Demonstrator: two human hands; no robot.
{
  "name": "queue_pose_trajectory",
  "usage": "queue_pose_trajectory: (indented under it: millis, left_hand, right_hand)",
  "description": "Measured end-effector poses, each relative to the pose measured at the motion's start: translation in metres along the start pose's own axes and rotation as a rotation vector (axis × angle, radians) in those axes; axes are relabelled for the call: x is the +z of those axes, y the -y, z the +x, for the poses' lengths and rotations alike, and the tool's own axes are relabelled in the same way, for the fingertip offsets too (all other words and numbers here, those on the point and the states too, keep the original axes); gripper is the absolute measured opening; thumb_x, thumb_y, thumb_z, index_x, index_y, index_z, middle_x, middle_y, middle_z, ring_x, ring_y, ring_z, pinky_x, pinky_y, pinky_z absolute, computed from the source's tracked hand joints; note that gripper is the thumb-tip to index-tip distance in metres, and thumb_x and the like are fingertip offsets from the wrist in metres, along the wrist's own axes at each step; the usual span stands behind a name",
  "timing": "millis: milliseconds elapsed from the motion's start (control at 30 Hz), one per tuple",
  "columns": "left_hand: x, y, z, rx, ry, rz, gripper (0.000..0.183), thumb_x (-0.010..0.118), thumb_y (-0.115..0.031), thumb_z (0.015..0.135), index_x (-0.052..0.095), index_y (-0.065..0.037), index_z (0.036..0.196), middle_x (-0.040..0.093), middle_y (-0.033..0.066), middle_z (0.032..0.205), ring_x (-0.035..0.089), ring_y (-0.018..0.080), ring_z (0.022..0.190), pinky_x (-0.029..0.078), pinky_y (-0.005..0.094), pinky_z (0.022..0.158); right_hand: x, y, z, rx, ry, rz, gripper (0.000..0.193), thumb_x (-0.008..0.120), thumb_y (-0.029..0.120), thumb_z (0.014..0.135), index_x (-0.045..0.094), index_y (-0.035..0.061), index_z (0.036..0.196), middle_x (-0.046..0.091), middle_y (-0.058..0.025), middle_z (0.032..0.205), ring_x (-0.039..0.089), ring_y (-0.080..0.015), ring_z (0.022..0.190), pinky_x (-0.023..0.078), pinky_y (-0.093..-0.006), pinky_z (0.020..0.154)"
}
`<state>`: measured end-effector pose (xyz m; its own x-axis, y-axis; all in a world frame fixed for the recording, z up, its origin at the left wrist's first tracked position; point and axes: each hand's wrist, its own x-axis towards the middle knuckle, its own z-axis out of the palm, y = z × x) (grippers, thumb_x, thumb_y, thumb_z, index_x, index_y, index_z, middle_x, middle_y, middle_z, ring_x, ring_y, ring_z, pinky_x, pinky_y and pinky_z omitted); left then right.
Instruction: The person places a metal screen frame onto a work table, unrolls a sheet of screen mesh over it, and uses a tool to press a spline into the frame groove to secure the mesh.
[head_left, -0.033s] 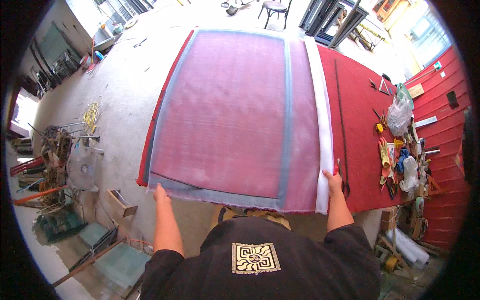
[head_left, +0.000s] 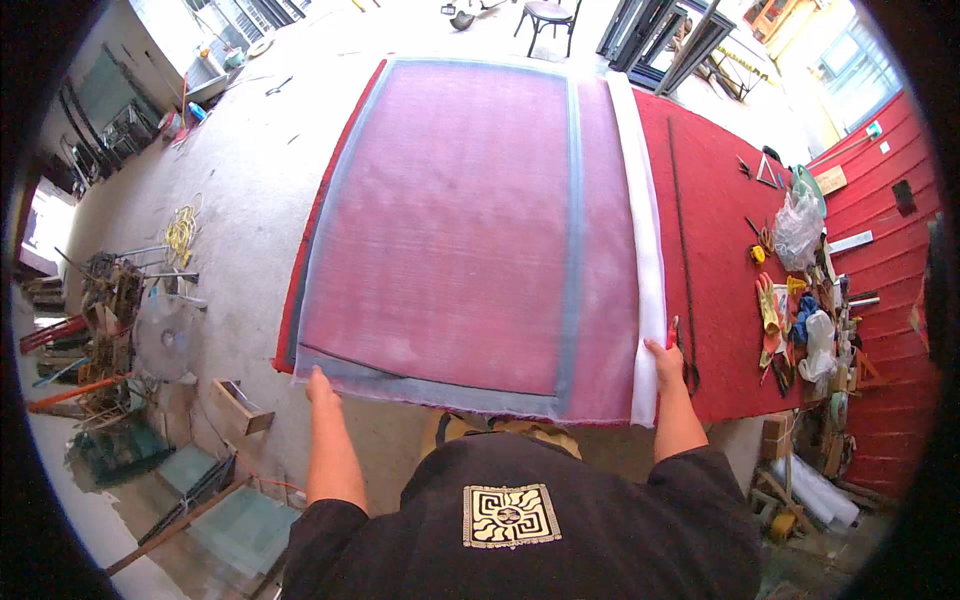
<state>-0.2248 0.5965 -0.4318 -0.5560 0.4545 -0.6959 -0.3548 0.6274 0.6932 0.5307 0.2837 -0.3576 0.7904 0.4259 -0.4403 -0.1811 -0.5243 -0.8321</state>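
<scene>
A sheer white mesh sheet [head_left: 450,200] lies over a grey rectangular frame [head_left: 574,250] on a red-covered table [head_left: 715,300]. At the frame's near left corner, my left hand [head_left: 322,387] pinches the edge of the mesh. The rest of the mesh is wound into a long white roll [head_left: 640,220] along the sheet's right side. My right hand [head_left: 668,366] grips the near end of this roll. Beside its fingers a small red-handled tool [head_left: 673,332] shows; whether the hand also holds it is unclear. A dark cord [head_left: 350,358] runs loosely under the mesh near the front edge.
Gloves [head_left: 770,310], plastic bags [head_left: 799,230] and a yellow tape measure [head_left: 757,255] lie along the table's right side. A dark strip [head_left: 682,220] rests right of the roll. Left on the floor are a wooden box [head_left: 243,407], glass panes [head_left: 243,525] and yellow cord [head_left: 181,236].
</scene>
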Motion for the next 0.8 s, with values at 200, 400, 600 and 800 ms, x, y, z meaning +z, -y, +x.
queue_pose_trajectory:
  millis: [200, 400, 600, 800]
  left_hand:
    - [0.004, -0.001, -0.004, -0.005, -0.018, 0.025, 0.051, 0.066, -0.040, 0.105, 0.064, 0.002, 0.133, 0.070, 0.0133, 0.123, 0.072, 0.0297, 0.099, 0.060, 0.0464, 0.080]
    - [-0.013, 0.004, 0.025, -0.009, 0.096, 0.021, 0.045, 0.064, -0.046, 0.105, 0.065, -0.009, 0.131, 0.067, 0.0103, 0.116, 0.065, 0.0254, 0.090, 0.052, 0.0419, 0.069]
    - [-0.035, 0.002, 0.045, -0.053, 0.203, 0.107, 0.043, 0.056, -0.042, 0.108, 0.063, -0.007, 0.133, 0.069, 0.0086, 0.122, 0.067, 0.0268, 0.104, 0.055, 0.0475, 0.090]
    - [-0.021, -0.001, 0.030, -0.070, 0.063, 0.027, 0.035, 0.055, -0.039, 0.108, 0.064, -0.010, 0.127, 0.070, 0.0076, 0.116, 0.069, 0.0257, 0.094, 0.058, 0.0447, 0.079]
  right_hand:
    - [-0.009, -0.005, 0.009, 0.006, -0.025, -0.032, 0.044, 0.086, 0.021, 0.087, 0.070, -0.0027, 0.121, 0.075, -0.0123, 0.101, 0.073, -0.0246, 0.080, 0.059, -0.0427, 0.070]
    - [-0.009, -0.009, 0.005, 0.060, 0.103, -0.016, 0.049, 0.087, 0.025, 0.088, 0.072, 0.0022, 0.128, 0.077, -0.0098, 0.109, 0.075, -0.0249, 0.093, 0.059, -0.0413, 0.081]
    - [-0.015, -0.015, 0.007, -0.097, -0.322, -0.606, 0.083, 0.094, 0.054, 0.071, 0.072, -0.0016, 0.128, 0.076, -0.0262, 0.122, 0.073, -0.0394, 0.114, 0.055, -0.0464, 0.100]
    - [-0.018, -0.018, 0.000, -0.082, -0.393, -0.582, 0.069, 0.091, 0.051, 0.075, 0.075, 0.0008, 0.120, 0.077, -0.0240, 0.115, 0.074, -0.0379, 0.109, 0.055, -0.0460, 0.098]
